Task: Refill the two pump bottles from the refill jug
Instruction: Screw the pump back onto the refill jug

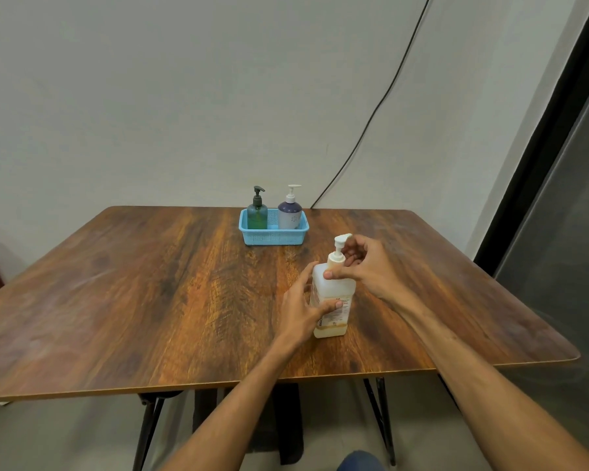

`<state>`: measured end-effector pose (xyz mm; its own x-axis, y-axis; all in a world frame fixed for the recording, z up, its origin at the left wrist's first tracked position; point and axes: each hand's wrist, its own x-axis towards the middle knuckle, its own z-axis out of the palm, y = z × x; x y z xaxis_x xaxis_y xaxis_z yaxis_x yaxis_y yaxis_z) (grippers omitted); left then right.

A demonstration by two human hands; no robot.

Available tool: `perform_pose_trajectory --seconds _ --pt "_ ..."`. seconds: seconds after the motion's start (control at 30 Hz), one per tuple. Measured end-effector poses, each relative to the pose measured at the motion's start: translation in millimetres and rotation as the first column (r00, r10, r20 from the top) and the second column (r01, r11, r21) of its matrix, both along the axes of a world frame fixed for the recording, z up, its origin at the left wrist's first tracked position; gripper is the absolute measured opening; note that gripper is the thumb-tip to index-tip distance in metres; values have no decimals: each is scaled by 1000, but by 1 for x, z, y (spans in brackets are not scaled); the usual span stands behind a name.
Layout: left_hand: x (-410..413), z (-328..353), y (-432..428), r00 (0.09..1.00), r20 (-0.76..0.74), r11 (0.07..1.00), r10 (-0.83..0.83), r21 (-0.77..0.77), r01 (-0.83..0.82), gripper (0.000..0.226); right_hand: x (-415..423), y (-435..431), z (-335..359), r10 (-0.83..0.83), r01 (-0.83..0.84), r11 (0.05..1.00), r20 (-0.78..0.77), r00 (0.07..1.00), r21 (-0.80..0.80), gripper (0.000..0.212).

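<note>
Right now the refill jug (332, 297) stands upright near the table's (150, 283) front edge, toward its right side. The left hand (303, 305) wraps its body; the right hand's (361, 263) fingers pinch the pump collar. Judging by that grip, unscrewing comes next: hold the body firmly, twist only the collar, lift straight. Both pump bottles (257, 212) wait in the blue basket (273, 234) at the back edge.
</note>
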<state>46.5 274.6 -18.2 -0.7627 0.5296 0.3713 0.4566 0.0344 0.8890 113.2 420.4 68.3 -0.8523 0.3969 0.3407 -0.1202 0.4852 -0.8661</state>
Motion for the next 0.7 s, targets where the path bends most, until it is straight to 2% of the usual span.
perform_pose_trajectory --seconds 0.1,0.17,0.23,0.33,0.43,0.53,0.63,0.7 --pt "0 1 -1 1000 -3 1000 -1 5 1 84 4 -1 1 51 -51 995 -3 999 -89 49" --pt "-1 0 0 1000 -9 1000 -3 3 3 84 5 -3 -2 44 -43 995 12 999 -95 41" --pt "-1 0 0 1000 -11 1000 -2 3 2 83 3 -8 -7 -31 30 993 -12 999 -111 36" --pt "-1 0 0 1000 -20 1000 -11 7 11 81 -4 -14 -15 -129 119 981 -53 990 -154 46" --pt "-2 -1 0 1000 -22 1000 -11 7 11 83 -4 -14 -15 -90 84 987 -38 995 -140 49" --pt "-4 -3 1 1000 -15 1000 -6 3 6 86 2 -10 -13 7 -17 973 -43 999 -232 42" --pt "-5 -4 2 1000 -15 1000 -2 2 2 87 1 -10 -16 -86 74 980 -58 995 -184 34" --pt "-5 -5 3 1000 -18 1000 -8 0 8 87 -3 -13 -17 -159 148 981 -78 984 -123 36"
